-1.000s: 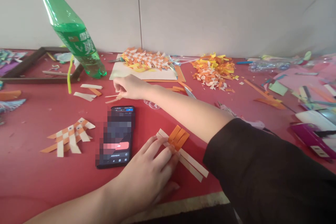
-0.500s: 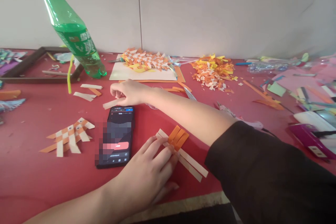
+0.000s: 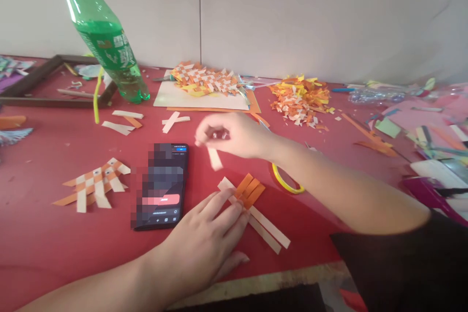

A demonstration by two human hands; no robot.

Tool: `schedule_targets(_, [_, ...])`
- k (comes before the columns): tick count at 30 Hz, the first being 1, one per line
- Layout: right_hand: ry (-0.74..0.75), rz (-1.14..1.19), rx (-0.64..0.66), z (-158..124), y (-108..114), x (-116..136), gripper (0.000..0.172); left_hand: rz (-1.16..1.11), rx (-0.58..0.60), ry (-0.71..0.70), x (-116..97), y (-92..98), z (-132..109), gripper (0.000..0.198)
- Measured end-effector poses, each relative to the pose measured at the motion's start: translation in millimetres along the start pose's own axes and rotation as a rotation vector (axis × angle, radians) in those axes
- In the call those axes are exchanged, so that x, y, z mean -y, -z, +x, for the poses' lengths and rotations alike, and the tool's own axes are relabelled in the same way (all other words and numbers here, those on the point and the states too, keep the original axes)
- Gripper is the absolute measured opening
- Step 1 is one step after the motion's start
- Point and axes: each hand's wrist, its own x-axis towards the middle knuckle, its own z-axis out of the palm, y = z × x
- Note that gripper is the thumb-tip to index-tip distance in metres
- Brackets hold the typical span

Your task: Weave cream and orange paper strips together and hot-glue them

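Lower centre, the left hand (image 3: 212, 241) lies flat and open, pressing the weave (image 3: 250, 190). Mid-frame, the right hand (image 3: 237, 134) pinches a cream strip (image 3: 215, 159). I think the weave should be pinned firmly, so the strip enters straight.

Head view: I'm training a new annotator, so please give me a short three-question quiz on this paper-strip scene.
1. True or false: the left hand lies flat with its fingertips on the half-woven strips.
2. What does the right hand pinch above the table? A) a cream paper strip B) scissors C) a pen
3. Name the object lying between the finished weave and the left hand.

Key: 1 true; 2 A; 3 the phone.
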Motion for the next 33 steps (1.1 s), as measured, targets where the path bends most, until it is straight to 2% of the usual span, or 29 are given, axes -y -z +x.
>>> schedule_targets(2, [-0.099,0.039,0.034,-34,4,5,0.008,0.0,-0.024,-0.005,0,-1.1,0,0.051])
schedule_targets(5, [-0.293,0.064,-0.021,-78,0,6,0.014,0.009,-0.06,-0.001,0,-1.3,1,0.048])
schedule_targets(8, [-0.391,0.06,-0.12,-110,-13,5,0.019,0.023,-0.077,-0.002,-1,-0.7,2,0.047])
schedule_targets(10, [-0.403,0.022,-0.177,-123,-22,3,0.02,0.029,-0.079,-0.001,-1,-0.7,3,0.05])
schedule_targets(16, [-0.311,-0.065,-0.266,-134,-39,-2,0.027,0.039,-0.05,0.008,0,0.7,6,0.053])
schedule_targets(21, [-0.241,-0.167,-0.3,-139,-47,-7,0.034,0.061,-0.07,0.003,2,2.2,6,0.051])
schedule_targets(25, [-0.163,-0.381,-0.373,-141,-47,-8,0.026,0.065,-0.089,-0.001,2,3.0,5,0.048])
schedule_targets(33, [-0.056,-0.449,-0.274,-138,-47,-4,0.013,0.055,-0.12,0.02,0,0.8,7,0.045])
